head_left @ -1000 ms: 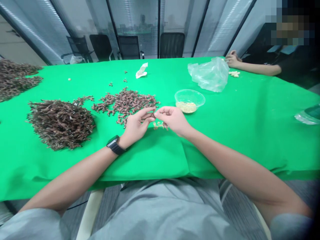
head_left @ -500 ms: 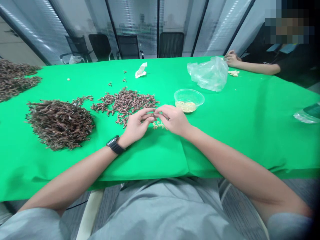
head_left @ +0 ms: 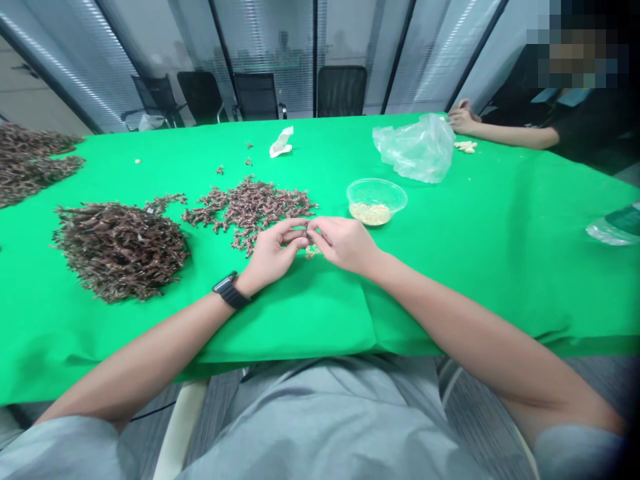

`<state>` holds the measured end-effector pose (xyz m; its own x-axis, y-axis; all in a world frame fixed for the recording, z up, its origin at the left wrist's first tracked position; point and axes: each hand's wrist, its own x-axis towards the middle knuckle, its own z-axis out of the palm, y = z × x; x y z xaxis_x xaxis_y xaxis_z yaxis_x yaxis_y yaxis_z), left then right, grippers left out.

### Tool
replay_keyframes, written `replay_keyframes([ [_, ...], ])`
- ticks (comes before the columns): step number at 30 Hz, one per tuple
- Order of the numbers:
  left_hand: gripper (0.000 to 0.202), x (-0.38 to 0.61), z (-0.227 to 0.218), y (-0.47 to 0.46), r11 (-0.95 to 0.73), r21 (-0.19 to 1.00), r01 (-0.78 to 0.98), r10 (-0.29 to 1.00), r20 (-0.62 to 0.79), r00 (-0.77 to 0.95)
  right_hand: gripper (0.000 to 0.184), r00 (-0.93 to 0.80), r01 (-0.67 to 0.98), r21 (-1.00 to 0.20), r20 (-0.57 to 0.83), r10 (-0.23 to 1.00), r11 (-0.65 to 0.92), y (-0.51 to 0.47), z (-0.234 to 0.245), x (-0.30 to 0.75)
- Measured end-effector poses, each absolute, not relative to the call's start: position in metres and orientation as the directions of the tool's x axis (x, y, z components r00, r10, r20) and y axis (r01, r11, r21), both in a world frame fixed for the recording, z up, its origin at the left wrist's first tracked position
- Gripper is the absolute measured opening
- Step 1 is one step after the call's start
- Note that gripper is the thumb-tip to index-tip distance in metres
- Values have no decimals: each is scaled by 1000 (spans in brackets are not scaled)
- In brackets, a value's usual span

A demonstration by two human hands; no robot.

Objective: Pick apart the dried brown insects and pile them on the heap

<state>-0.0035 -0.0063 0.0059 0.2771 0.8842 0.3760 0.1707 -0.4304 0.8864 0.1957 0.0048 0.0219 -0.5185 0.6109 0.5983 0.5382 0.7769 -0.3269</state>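
My left hand (head_left: 276,252) and my right hand (head_left: 345,243) meet fingertip to fingertip over the green cloth. Between their pinched fingers is a small brown piece, mostly hidden. Beneath the fingers lie several tiny yellowish bits (head_left: 313,252) on the cloth. Just beyond my left hand spreads a loose heap of small brown pieces (head_left: 265,205). A clear plastic bowl (head_left: 395,198), with yellowish bits (head_left: 371,214) in its bottom, stands beyond my right hand.
A dense pile of longer brown pieces (head_left: 120,250) sits to the left, with more brown piles (head_left: 30,163) farther off. Crumpled white paper (head_left: 281,142) and a clear plastic bag (head_left: 417,148) lie at the back. Across the table, a co-worker's hands (head_left: 464,118) rest beside pale pieces (head_left: 466,146).
Both hands stay together, with only slight finger movement. My right hand has shifted a little down and left. The piles and bowl stand as before.
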Motion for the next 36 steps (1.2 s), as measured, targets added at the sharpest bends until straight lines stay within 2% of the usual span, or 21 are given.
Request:
replay_keyframes([
  [7,37,-1,5,-4,-477,847,235,868,413,276,28,-316,468,-632,533,785,618,4,23,189],
  [10,36,-3,6,-1,-483,804,348,875,424,236,28,-226,351,-755,506,833,554,-3,30,185],
  [11,35,-4,6,-1,-492,773,401,870,435,230,27,-260,249,-818,460,849,519,-7,33,183],
  [13,38,-8,8,-1,-532,684,499,845,465,263,23,-440,47,-932,303,846,359,-13,37,178],
  [15,45,-11,10,-2,-584,583,564,809,476,346,25,-647,-33,-986,144,749,162,-19,38,174],
  [17,47,-12,10,-2,-625,488,609,776,472,418,38,-781,-43,-999,38,623,7,-24,38,171],
  [20,41,-10,8,0,-670,329,666,722,497,481,59,-905,-36,-985,-39,424,-167,-27,35,167],
  [24,37,-3,1,4,-692,105,714,647,528,549,77,-972,-20,-957,-50,232,-289,-27,31,161],
  [27,35,2,-2,5,-702,-10,713,596,540,594,84,-990,-7,-935,-44,135,-355,-25,26,157],
  [30,35,3,0,4,-719,-49,693,569,530,628,77,-994,-36,-910,-11,110,-414,-23,21,155],
  [33,39,2,3,2,-722,-27,692,580,523,625,55,-992,-30,-891,-30,123,-454,-22,20,154],
  [36,39,0,5,2,-709,-5,705,599,522,607,49,-992,-19,-880,-44,122,-475,-23,21,153],
])
